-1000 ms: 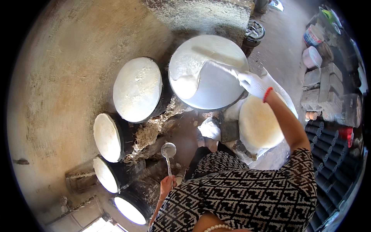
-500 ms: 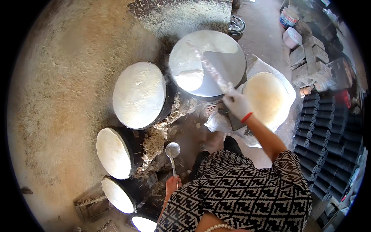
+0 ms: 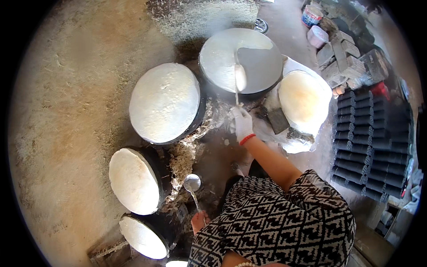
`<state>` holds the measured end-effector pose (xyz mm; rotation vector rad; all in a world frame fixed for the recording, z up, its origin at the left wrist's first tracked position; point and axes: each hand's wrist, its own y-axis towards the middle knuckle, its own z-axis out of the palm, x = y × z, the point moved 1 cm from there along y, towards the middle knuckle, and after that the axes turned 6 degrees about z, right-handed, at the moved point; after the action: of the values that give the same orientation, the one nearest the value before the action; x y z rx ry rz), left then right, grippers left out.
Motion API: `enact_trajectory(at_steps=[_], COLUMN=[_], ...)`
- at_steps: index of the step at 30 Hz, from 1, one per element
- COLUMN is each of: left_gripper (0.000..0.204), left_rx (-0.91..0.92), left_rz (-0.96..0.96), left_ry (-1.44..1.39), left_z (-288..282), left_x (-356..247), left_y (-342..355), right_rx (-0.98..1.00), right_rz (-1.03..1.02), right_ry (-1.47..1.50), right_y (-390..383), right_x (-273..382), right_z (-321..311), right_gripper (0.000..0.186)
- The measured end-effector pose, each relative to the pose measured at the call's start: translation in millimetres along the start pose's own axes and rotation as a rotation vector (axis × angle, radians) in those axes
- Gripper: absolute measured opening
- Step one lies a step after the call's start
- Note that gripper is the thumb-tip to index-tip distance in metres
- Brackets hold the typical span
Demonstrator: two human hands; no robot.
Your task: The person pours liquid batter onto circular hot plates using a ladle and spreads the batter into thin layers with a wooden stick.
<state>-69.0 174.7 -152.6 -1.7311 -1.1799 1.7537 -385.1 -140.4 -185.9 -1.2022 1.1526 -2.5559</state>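
My right hand (image 3: 242, 122), in a white glove with a red band at the wrist, grips a long flat spreader (image 3: 237, 98) that reaches onto the large round griddle (image 3: 258, 73). Its blade is edge-on beside pale batter (image 3: 241, 76); a thin pale layer covers part of that metal top. Low in view, my left hand (image 3: 199, 220) is closed on the handle of a metal ladle (image 3: 192, 183). Several more round tops coated in pale batter line the left: an upper one (image 3: 162, 102), a middle one (image 3: 133, 180), a lower one (image 3: 143, 236). A round flatbread (image 3: 302, 95) lies on white sheeting at right.
Stacked black honeycomb cylinders (image 3: 356, 142) stand at the right. Behind them are grey blocks (image 3: 338, 60), a pink container (image 3: 317, 36) and a bucket (image 3: 311, 17). Crumbly debris (image 3: 181, 158) lies between the dark griddle bases. My dark-clad legs show below.
My right hand has moved down and leftward, swinging the spreader from a diagonal to nearly upright in the picture. The view has shifted; my left hand still grips the ladle.
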Motion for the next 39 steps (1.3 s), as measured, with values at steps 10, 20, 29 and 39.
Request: enact_trajectory(at_steps=[10, 20, 29, 39], left_gripper=[0.025, 0.027, 0.023, 0.020], left_rx=[0.103, 0.193, 0.117, 0.091], left_rz=[0.059, 0.023, 0.013, 0.018], left_ry=[0.089, 0.039, 0.021, -0.118], left_z=[0, 24, 105, 199], left_x=[-11, -1, -6, 10], left_y=[20, 23, -20, -58], right_rx=[-0.211, -0.143, -0.252, 0.100], right_rz=[-0.803, -0.661, -0.777, -0.680], right_ry=[-0.894, -1.225, -1.150, -1.236], right_y=[-2, -8, 29, 30], right_x=[6, 43, 129, 173], right_z=[-10, -49, -129, -191], right_gripper=[0.030, 0.044, 0.049, 0.042])
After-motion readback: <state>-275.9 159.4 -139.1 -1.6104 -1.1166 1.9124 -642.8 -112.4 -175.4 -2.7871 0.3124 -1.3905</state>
